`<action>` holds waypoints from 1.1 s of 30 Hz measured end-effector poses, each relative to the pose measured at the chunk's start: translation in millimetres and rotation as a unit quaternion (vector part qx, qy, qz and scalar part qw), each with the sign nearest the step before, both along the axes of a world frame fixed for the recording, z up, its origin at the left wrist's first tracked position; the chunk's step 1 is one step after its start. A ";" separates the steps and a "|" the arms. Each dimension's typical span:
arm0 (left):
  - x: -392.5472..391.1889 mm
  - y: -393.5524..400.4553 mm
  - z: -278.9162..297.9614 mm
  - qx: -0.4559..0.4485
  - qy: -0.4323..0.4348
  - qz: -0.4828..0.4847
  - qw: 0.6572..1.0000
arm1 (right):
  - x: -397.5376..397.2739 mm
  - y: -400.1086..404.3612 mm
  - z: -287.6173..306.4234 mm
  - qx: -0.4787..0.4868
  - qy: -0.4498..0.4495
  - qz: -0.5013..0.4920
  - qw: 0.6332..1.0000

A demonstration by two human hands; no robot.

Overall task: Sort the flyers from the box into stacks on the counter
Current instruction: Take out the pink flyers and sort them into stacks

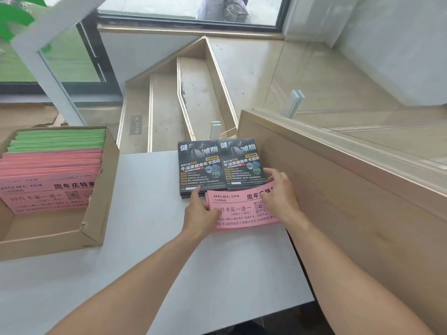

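A pink flyer point(238, 210) lies on the grey counter point(150, 238), just in front of two stacks of black flyers point(219, 165) standing side by side. My left hand point(199, 212) holds the pink flyer's left edge, thumb on top. My right hand point(281, 195) holds its right side, with fingers curled over the top right corner. At the left, an open cardboard box point(96, 213) holds rows of pink flyers point(48, 180) with green flyers point(58, 140) behind them.
A wooden partition point(338, 194) rises along the counter's right edge. Beyond the counter's far edge, stairs point(169, 105) lead down toward a window. The counter's front right corner ends near my right forearm.
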State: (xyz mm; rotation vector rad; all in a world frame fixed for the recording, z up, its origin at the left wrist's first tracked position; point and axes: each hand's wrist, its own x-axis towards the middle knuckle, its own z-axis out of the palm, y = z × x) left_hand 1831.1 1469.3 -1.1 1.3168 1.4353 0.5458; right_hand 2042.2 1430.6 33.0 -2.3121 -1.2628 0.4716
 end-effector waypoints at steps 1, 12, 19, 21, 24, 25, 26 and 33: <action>0.2 0.3 -2.4 0.001 0.012 -0.004 1.000 | 0.5 2.8 -4.6 -0.006 -0.011 0.010 1.000; -3.3 -12.6 -19.5 0.005 0.035 -0.035 0.999 | 4.9 -19.8 -23.8 -0.025 -0.035 0.107 0.993; 3.9 -21.1 -13.9 0.138 0.159 -0.154 0.965 | 11.5 -34.1 -25.6 -0.169 -0.069 0.193 0.964; 5.8 -17.4 -12.7 0.147 0.178 -0.161 0.959 | 12.4 -29.1 -24.2 -0.165 -0.063 0.193 0.965; 6.8 -14.6 -14.8 0.149 0.189 -0.164 0.957 | 14.5 -21.8 -22.9 -0.170 -0.067 0.197 0.963; 6.9 -14.9 -16.5 0.150 0.191 -0.164 0.956 | 15.0 -19.6 -22.4 -0.175 -0.065 0.199 0.962; 7.2 -15.4 -17.8 0.151 0.193 -0.164 0.956 | 15.6 -18.2 -22.6 -0.180 -0.063 0.199 0.961; 9.3 -16.1 -18.6 0.152 0.210 -0.166 0.952 | 16.7 -19.0 -22.3 -0.180 -0.062 0.203 0.960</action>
